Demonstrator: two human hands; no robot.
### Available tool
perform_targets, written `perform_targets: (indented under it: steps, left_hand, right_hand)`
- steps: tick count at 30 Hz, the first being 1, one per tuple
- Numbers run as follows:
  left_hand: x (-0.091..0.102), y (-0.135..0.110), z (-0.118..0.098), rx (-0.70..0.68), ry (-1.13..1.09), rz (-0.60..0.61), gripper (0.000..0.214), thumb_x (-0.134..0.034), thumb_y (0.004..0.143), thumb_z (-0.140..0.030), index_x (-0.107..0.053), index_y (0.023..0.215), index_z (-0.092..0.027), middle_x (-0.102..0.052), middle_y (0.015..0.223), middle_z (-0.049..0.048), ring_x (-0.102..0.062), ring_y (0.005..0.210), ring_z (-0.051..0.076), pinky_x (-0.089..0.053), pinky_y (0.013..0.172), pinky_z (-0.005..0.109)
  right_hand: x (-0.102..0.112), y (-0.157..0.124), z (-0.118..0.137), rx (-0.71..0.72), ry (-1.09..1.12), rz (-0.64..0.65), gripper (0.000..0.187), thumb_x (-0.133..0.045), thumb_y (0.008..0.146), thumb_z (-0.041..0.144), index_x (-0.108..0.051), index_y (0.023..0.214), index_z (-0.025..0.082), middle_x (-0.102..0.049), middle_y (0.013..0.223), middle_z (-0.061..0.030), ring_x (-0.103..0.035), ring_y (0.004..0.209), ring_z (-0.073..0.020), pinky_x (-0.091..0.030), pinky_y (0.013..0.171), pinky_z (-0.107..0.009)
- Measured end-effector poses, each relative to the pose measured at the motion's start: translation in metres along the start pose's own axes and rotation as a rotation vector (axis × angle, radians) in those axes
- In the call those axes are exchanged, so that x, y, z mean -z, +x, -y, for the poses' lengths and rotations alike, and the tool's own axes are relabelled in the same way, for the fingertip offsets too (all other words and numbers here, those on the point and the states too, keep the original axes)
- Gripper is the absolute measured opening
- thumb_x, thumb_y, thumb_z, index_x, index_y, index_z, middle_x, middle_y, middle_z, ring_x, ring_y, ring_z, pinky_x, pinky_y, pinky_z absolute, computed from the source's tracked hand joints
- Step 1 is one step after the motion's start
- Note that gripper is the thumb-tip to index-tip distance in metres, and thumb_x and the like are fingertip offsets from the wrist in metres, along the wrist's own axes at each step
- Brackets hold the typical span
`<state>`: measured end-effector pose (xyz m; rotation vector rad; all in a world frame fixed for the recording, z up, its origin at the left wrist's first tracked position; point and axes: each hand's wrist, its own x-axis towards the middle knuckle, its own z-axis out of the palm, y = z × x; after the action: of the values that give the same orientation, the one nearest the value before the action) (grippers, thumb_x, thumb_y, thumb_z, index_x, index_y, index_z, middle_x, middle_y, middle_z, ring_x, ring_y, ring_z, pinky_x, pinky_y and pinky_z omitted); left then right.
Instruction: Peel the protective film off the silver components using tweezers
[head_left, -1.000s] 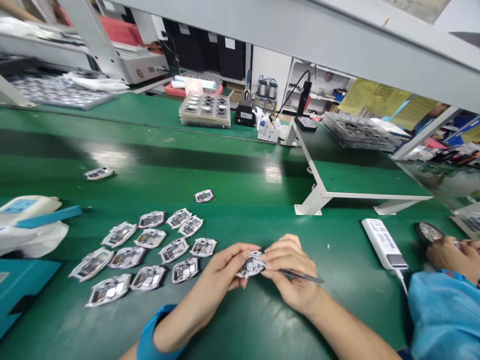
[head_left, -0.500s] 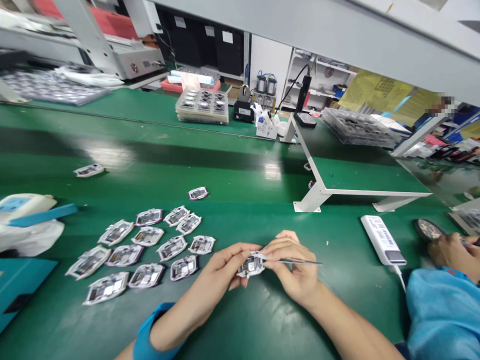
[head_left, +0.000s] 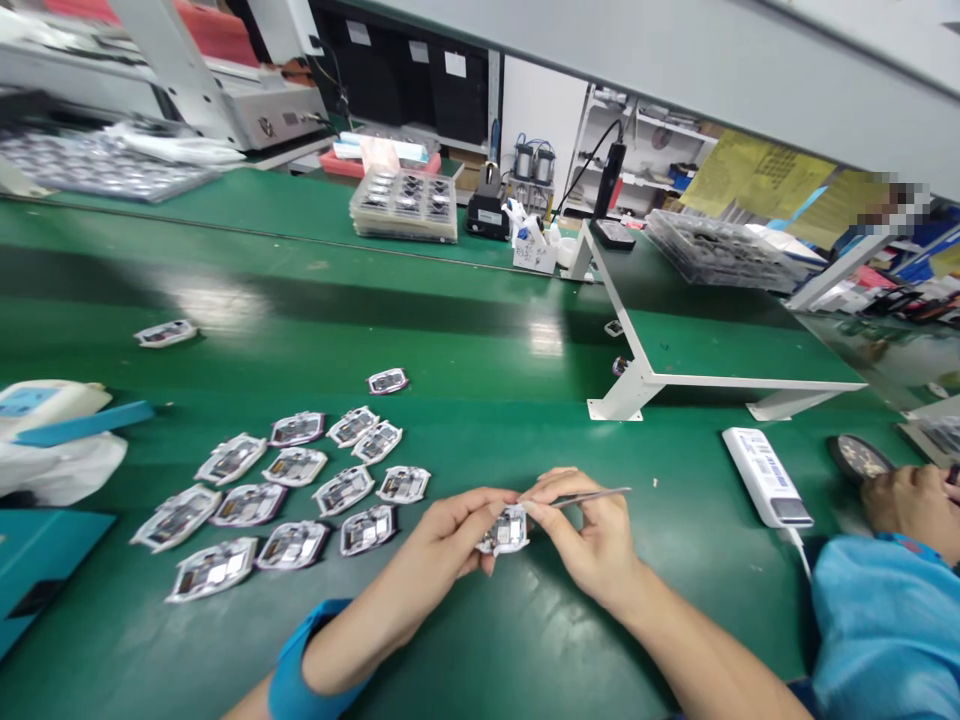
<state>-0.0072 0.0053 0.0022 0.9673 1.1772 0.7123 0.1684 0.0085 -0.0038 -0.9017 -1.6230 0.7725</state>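
My left hand [head_left: 450, 530] pinches a small white electronic module [head_left: 508, 530] by its edges, low over the green bench mat [head_left: 480, 640]. My right hand [head_left: 589, 535] holds slim metal tweezers [head_left: 592, 497], with their tips at the top edge of the module and its far side partly hidden by my fingers. To the left of my hands lie several similar foil-faced modules [head_left: 343, 490] in loose rows. Two more sit apart, farther up the mat [head_left: 388, 381].
A white power strip [head_left: 766, 478] lies to the right, beside a co-worker's hand [head_left: 907, 500] and blue sleeve [head_left: 885, 630]. A teal pad [head_left: 45, 570] and white bag [head_left: 52, 465] sit at the left. Stacked clear trays [head_left: 403, 205] stand beyond.
The tweezers have swung from pointing lower right to pointing upper right, with their tips still at the module. The view has drifted slightly, and my hands have barely moved.
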Motion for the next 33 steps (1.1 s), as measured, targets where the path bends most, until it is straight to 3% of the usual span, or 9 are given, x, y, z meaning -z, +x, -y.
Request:
perform_targets:
  steps: [6, 11, 19, 26, 33]
  left_hand:
    - [-0.0017, 0.0018, 0.0002, 0.017, -0.011, 0.016, 0.039, -0.069, 0.072, -0.052, -0.075, 0.09, -0.018, -0.058, 0.063, -0.0015, -0.049, 0.053, 0.013, -0.034, 0.05, 0.024]
    - [-0.0005, -0.0019, -0.0041, 0.064, -0.049, 0.019, 0.038, -0.071, 0.071, -0.051, -0.076, 0.091, -0.019, -0.062, 0.07, 0.0004, -0.051, 0.058, 0.014, -0.038, 0.052, 0.023]
    - [-0.0001, -0.0021, -0.0051, 0.022, 0.007, 0.01, 0.037, -0.068, 0.074, -0.05, -0.076, 0.091, -0.018, -0.062, 0.07, 0.0003, -0.049, 0.06, 0.014, -0.038, 0.055, 0.024]
    - [0.0013, -0.0036, -0.0075, 0.021, -0.057, 0.034, 0.041, -0.072, 0.07, -0.045, -0.071, 0.1, -0.017, -0.061, 0.071, -0.0017, -0.049, 0.059, 0.012, -0.033, 0.055, 0.024]
    - [0.0014, -0.0054, -0.0085, -0.017, -0.023, 0.048, 0.044, -0.067, 0.072, -0.044, -0.071, 0.105, -0.015, -0.057, 0.067, -0.0027, -0.047, 0.058, 0.012, -0.03, 0.054, 0.024]
  right_hand:
    - [0.0028, 0.001, 0.0022, 0.015, -0.048, 0.058, 0.008, -0.068, 0.087, 0.015, -0.068, 0.088, 0.023, -0.076, 0.081, -0.0038, -0.072, 0.077, -0.0199, -0.058, 0.078, -0.036]
    - [0.0014, 0.0002, 0.0001, -0.071, 0.068, -0.015, 0.003, -0.068, 0.088, 0.019, -0.068, 0.086, 0.022, -0.075, 0.08, -0.0038, -0.074, 0.076, -0.0193, -0.06, 0.071, -0.032]
    - [0.0015, 0.0007, -0.0002, 0.075, -0.027, 0.06, 0.01, -0.067, 0.087, 0.012, -0.068, 0.089, 0.021, -0.078, 0.082, -0.0049, -0.074, 0.077, -0.0194, -0.058, 0.085, -0.038]
    - [-0.0006, 0.0008, -0.0033, -0.137, 0.252, 0.018, 0.006, -0.067, 0.088, 0.016, -0.066, 0.089, 0.021, -0.076, 0.087, -0.0046, -0.073, 0.075, -0.0168, -0.061, 0.066, -0.028]
    - [-0.002, -0.0012, -0.0065, -0.133, 0.292, 0.03, 0.008, -0.069, 0.087, 0.014, -0.068, 0.09, 0.021, -0.077, 0.089, -0.0043, -0.074, 0.081, -0.0175, -0.061, 0.073, -0.03]
